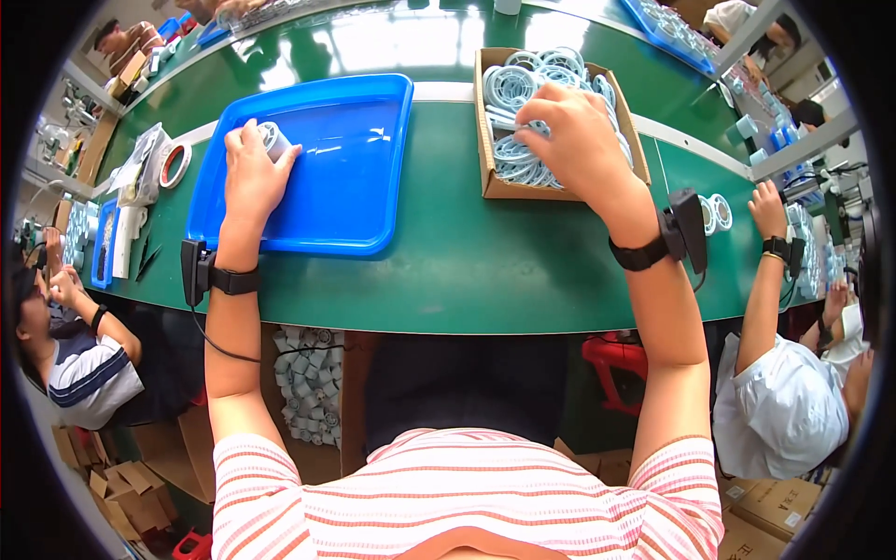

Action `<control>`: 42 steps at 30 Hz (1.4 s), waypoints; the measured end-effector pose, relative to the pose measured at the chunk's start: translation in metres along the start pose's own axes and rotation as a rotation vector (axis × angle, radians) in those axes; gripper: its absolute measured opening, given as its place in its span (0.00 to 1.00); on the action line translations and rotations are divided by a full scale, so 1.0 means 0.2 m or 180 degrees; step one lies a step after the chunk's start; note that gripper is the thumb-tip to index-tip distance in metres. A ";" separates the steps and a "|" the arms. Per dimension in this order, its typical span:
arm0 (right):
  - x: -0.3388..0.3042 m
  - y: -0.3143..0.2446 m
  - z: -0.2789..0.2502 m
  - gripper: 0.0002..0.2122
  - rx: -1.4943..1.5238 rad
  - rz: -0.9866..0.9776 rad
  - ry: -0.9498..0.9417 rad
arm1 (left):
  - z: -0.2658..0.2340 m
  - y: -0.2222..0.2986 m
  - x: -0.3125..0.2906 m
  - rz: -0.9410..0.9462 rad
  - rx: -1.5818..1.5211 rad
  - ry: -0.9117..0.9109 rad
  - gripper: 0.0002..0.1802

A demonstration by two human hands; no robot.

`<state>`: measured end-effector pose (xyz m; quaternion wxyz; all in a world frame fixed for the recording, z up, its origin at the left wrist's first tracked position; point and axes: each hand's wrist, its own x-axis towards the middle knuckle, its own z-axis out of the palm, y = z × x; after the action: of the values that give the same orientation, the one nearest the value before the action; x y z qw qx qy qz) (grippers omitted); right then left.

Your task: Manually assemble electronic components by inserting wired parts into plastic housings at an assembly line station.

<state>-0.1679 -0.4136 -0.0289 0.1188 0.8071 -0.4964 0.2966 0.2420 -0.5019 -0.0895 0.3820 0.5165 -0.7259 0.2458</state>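
Over the left part of the blue plastic tray (322,245), my left hand (252,177) grips a small whitish cylindrical part (273,140), its round end turned up and its lower side hidden by my fingers. My right hand (583,140) is at an open cardboard box (532,192) heaped with light blue plastic rings (513,86). Its thumb and curled fingers close around the edge of one ring at the left of the heap; the fingertips partly hide it. Both wrists wear black straps with small devices.
A roll of tape (175,165), a clear plastic bin (145,168) and black tweezers (147,259) lie left of the tray. Two loose rings (716,214) rest at the right. Below the table edge stands a carton of whitish cylinders (310,383). People work on both sides.
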 end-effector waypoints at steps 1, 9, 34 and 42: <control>0.00 0.01 0.01 0.05 -0.0057 0.0040 -0.0093 | -0.03 0.02 0.01 -0.0272 0.0071 -0.0355 0.29; -0.20 -0.18 -0.35 0.08 0.1410 0.1445 -0.0202 | -0.65 0.62 0.06 -0.0489 -0.2057 -0.1660 0.30; -0.53 -0.60 -0.20 0.32 0.2385 0.0978 -0.0271 | -0.52 1.09 -0.25 -0.2091 -0.4753 -0.3863 0.35; -0.50 -0.59 -0.20 0.32 0.2371 0.1175 -0.0457 | -0.51 1.08 -0.24 -0.1722 -0.4733 -0.3843 0.38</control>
<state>-0.1134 -0.2651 -0.0436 -0.2712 0.7111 -0.4986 0.4151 0.0785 -0.3245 -0.0604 0.2183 0.3325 -0.6258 -0.6710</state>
